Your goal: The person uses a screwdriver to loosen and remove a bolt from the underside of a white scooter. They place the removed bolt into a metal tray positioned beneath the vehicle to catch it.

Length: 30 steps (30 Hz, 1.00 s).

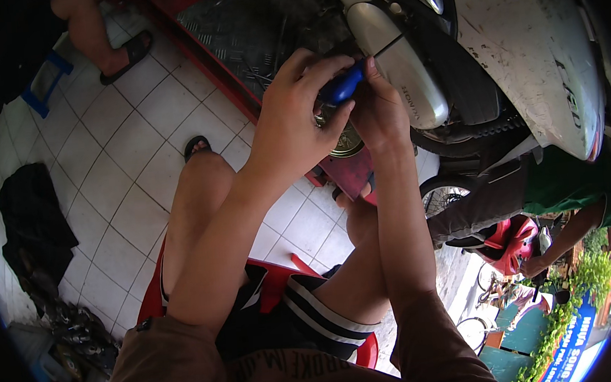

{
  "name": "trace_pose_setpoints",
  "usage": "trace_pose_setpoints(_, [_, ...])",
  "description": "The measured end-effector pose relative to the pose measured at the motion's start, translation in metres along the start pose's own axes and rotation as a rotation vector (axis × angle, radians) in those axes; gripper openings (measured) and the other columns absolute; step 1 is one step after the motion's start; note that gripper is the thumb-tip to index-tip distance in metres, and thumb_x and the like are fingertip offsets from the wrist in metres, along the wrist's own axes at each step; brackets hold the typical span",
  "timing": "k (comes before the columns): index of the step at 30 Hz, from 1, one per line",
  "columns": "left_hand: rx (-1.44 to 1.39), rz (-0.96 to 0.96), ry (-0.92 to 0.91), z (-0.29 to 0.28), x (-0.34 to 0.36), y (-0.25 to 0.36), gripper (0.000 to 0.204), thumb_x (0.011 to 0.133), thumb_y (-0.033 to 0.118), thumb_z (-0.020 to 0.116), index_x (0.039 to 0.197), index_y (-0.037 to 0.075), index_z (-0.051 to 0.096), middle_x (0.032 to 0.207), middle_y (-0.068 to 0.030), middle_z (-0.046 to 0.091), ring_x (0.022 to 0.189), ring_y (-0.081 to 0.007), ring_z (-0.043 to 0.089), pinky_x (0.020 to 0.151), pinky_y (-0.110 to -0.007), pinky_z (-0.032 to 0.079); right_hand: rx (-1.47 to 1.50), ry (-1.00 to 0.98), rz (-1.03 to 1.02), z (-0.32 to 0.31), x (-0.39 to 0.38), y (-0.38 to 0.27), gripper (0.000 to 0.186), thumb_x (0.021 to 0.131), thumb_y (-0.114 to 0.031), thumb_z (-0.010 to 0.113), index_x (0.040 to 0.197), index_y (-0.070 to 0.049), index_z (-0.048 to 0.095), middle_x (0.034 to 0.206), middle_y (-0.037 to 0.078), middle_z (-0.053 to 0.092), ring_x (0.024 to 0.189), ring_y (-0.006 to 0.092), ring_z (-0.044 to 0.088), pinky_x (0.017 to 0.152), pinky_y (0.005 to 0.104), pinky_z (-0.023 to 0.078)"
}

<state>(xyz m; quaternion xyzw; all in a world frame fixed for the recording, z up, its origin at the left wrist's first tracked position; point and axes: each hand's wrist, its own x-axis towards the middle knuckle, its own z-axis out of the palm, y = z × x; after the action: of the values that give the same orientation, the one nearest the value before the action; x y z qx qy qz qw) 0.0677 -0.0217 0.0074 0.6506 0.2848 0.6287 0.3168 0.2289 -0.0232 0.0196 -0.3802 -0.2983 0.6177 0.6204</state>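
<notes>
A screwdriver with a blue handle (344, 86) is between my hands, its thin dark shaft pointing up and right across a silver engine cover (383, 34). My left hand (298, 109) curls its fingers and thumb around the handle. Close by on the right, my right hand (380, 106) has its fingertips pressed at the front of the handle, where the shaft begins; its other fingers are partly hidden. The cover belongs to a motorbike with a scuffed white side panel (523, 37). Whether the shaft's tip touches anything, I cannot tell.
The bike stands by a red-edged platform with a dark tread plate (225, 36). A round metal dish (348, 143) lies below my hands. White floor tiles (131, 161) spread left, with a black cloth (35, 219). A person in green (570, 181) is at right, another's leg (96, 35) at upper left.
</notes>
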Motion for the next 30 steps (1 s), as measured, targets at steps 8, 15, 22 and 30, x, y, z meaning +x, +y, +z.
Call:
trace_pose_setpoints(8, [-0.580,-0.894,-0.250,-0.014,0.005,0.003,0.052,0.093,0.046,0.053,0.071,-0.001,0.059,0.057,-0.0063,0.057,0.047,-0.0134,0.056,0.044,-0.024,0.040,0.150,-0.080,-0.041,0.005,0.003,-0.001,0.039,0.093,-0.025,0.057,0.122,-0.001,0.049,0.107,0.010,0.059,0.101,0.0213,0.056,0.093,0.0349,0.045])
trace_pose_setpoints(15, [-0.767,-1.026,-0.138,-0.012,0.007,0.015,0.055,0.091,0.049,0.056,0.081,-0.004,0.061,0.063,-0.0078,0.061,0.054,-0.0157,0.061,0.047,-0.024,0.044,-0.007,-0.015,-0.029,0.017,0.000,-0.004,0.033,0.091,-0.023,0.062,0.116,-0.003,0.053,0.104,0.008,0.060,0.101,0.0214,0.056,0.091,0.0358,0.045])
trace_pose_setpoints(22, [-0.676,-0.859,-0.071,-0.014,0.004,0.002,0.033,0.084,0.024,0.071,0.088,-0.009,0.066,0.070,-0.0111,0.066,0.056,-0.0162,0.066,0.050,-0.023,0.051,-0.115,0.155,0.015,0.004,0.001,-0.001,0.019,0.091,-0.026,0.064,0.096,-0.008,0.059,0.092,0.004,0.061,0.089,0.0166,0.059,0.081,0.0339,0.047])
trace_pose_setpoints(30, [-0.049,-0.210,0.142,-0.006,0.001,-0.004,0.011,0.074,-0.004,0.070,0.084,-0.007,0.066,0.079,-0.0103,0.066,0.069,-0.0156,0.067,0.058,-0.024,0.055,0.079,0.193,-0.010,0.024,0.005,0.000,0.018,0.091,-0.020,0.063,0.097,-0.004,0.057,0.087,0.006,0.059,0.079,0.0154,0.056,0.075,0.0313,0.048])
